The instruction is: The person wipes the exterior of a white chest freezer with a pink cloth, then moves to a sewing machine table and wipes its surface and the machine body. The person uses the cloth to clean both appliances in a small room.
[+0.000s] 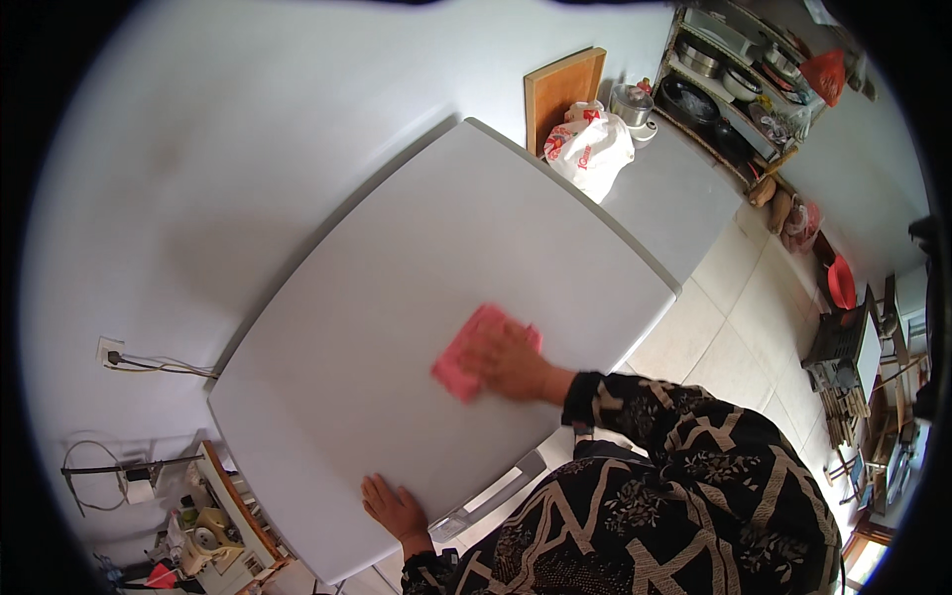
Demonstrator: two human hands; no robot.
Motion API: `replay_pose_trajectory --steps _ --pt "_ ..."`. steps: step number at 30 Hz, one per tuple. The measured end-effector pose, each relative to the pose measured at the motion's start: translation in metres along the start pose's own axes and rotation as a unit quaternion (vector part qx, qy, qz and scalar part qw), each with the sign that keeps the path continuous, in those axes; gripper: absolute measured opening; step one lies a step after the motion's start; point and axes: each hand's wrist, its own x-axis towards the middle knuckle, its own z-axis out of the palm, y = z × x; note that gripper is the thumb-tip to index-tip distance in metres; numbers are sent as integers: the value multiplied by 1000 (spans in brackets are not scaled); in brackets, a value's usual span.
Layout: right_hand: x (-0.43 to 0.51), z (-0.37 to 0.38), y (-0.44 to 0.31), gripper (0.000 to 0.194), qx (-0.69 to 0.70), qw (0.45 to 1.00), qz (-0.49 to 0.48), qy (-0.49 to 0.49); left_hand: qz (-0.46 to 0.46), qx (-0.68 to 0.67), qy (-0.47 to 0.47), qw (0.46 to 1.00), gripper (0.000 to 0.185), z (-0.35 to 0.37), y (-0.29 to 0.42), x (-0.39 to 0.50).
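A smooth, light grey appliance top, with a handle on its near side, fills the middle of the view. My right hand lies palm down on a pink cloth, pressing it against this surface right of centre; hand and cloth are slightly blurred. Nearer the front edge, my left hand rests flat on the same top with its fingers spread, holding nothing.
Beyond the right edge, a lower grey surface bears a white plastic bag, a wooden board and a metal pot. Shelves of cookware stand farther right. A plug sits in the left wall socket.
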Motion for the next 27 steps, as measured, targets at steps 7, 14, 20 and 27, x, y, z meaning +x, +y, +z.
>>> replay_pose_trajectory --steps 7,14,20,27 --pt "-110 -63 1 46 25 991 -36 -128 18 -11 31 999 62 4 -5 -4" --pt "-155 -119 135 52 -197 900 381 -75 26 -26 46 998 62 7 -6 0" --pt "-81 -56 130 55 -182 922 340 -11 23 -38 52 998 62 9 -9 -3" --pt "-22 18 -90 45 30 995 -76 -50 31 -39 68 996 61 9 -7 -3"
